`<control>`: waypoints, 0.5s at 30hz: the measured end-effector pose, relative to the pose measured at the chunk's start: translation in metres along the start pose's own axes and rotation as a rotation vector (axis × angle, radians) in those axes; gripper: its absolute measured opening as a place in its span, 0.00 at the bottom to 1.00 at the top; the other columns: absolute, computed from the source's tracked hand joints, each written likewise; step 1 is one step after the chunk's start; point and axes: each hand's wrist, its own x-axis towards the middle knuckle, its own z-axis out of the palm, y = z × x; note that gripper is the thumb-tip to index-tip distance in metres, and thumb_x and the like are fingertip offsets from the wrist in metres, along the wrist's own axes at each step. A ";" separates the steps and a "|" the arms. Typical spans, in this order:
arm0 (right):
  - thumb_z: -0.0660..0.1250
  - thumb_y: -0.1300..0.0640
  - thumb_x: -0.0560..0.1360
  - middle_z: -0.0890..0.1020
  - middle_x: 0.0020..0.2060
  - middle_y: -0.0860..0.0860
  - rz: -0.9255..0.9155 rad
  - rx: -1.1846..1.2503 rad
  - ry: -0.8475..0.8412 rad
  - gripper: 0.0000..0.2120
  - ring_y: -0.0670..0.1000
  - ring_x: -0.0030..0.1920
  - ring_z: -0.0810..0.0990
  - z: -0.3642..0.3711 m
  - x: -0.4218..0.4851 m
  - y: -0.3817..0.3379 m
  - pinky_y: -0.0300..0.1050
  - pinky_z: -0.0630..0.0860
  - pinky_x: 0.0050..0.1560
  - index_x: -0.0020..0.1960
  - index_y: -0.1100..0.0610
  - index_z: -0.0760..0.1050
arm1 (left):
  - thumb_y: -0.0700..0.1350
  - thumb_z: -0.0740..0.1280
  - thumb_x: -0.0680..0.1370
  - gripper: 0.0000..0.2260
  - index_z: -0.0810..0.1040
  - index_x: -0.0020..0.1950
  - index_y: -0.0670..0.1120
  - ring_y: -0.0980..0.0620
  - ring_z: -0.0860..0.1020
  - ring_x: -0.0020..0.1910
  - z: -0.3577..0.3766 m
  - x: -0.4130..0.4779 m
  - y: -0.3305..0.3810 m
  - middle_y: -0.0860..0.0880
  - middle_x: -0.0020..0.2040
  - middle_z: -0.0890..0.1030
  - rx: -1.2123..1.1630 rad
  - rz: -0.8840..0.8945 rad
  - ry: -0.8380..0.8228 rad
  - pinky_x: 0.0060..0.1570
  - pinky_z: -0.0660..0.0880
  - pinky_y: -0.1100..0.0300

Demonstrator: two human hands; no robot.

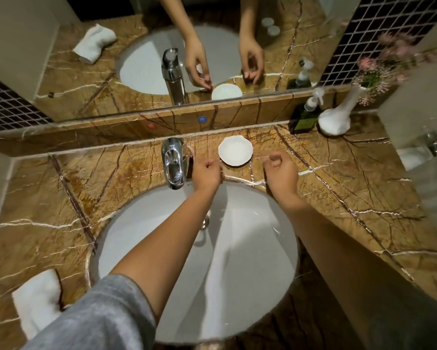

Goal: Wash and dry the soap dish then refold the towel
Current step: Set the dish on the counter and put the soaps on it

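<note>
Two bare hands, both empty, reach over the back rim of the sink (283, 294).

Left hand (207, 174): fingers curled loosely together, gripping nothing, just beside the soap dish (235, 150) at its 8 o'clock.
Right hand (282, 173): fingers likewise curled in, clear of the dish, at its 4 o'clock.
Soap dish: white, shell-shaped, empty, resting on the marble counter (364, 188) at 12 o'clock from the basin, just right of the tap (173, 162).
Towel (37, 301): white, loosely folded, on the counter at 8 o'clock from the basin, well apart from both hands.

Risks, as judged: the dish looks glazed and smooth, so wet fingers could let it slip onto stone or into the bowl and chip it. Lifting it leftward could knock it against the tap spout. Splashed water might reach the towel before it is needed for drying.

Writing: the tap top carries letters reading roughly "NAX", first part unclear. Bottle (304, 117) label at 2 o'clock not legible.
</note>
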 end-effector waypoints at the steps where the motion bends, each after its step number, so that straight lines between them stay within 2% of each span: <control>1: 0.66 0.58 0.76 0.74 0.32 0.43 0.005 -0.001 0.006 0.08 0.42 0.32 0.73 -0.010 -0.006 0.004 0.36 0.66 0.31 0.55 0.58 0.77 | 0.42 0.61 0.78 0.12 0.78 0.38 0.44 0.40 0.81 0.41 -0.001 -0.009 -0.002 0.39 0.39 0.82 0.087 0.043 -0.036 0.46 0.79 0.46; 4: 0.67 0.60 0.75 0.74 0.31 0.47 0.021 0.002 0.036 0.06 0.49 0.33 0.73 -0.041 -0.026 0.023 0.39 0.68 0.36 0.50 0.60 0.79 | 0.50 0.62 0.78 0.11 0.80 0.44 0.45 0.43 0.81 0.46 0.005 -0.036 -0.004 0.43 0.44 0.84 0.391 0.276 -0.131 0.45 0.79 0.49; 8: 0.66 0.62 0.74 0.77 0.36 0.52 0.012 -0.070 0.042 0.07 0.52 0.38 0.75 -0.088 -0.057 0.048 0.44 0.73 0.43 0.50 0.61 0.79 | 0.51 0.63 0.75 0.07 0.79 0.45 0.52 0.51 0.80 0.43 0.025 -0.074 -0.002 0.51 0.43 0.83 0.713 0.604 -0.231 0.39 0.77 0.55; 10: 0.66 0.61 0.74 0.80 0.43 0.54 -0.044 -0.212 0.045 0.09 0.54 0.43 0.77 -0.112 -0.075 0.063 0.47 0.76 0.48 0.54 0.60 0.79 | 0.52 0.63 0.75 0.07 0.79 0.47 0.52 0.52 0.79 0.44 0.039 -0.092 -0.008 0.53 0.45 0.82 0.825 0.748 -0.305 0.37 0.75 0.58; 12: 0.66 0.59 0.74 0.79 0.53 0.57 -0.092 -0.368 0.048 0.14 0.57 0.55 0.76 -0.132 -0.094 0.079 0.50 0.75 0.56 0.58 0.59 0.77 | 0.53 0.62 0.75 0.09 0.79 0.49 0.52 0.53 0.78 0.46 0.051 -0.108 -0.018 0.53 0.47 0.81 0.890 0.877 -0.369 0.36 0.73 0.60; 15: 0.68 0.54 0.73 0.76 0.59 0.57 -0.080 -0.473 0.039 0.18 0.58 0.61 0.72 -0.157 -0.120 0.102 0.51 0.72 0.60 0.62 0.58 0.75 | 0.53 0.62 0.76 0.10 0.79 0.50 0.51 0.50 0.77 0.49 0.065 -0.129 -0.036 0.52 0.49 0.81 0.969 0.985 -0.449 0.39 0.75 0.57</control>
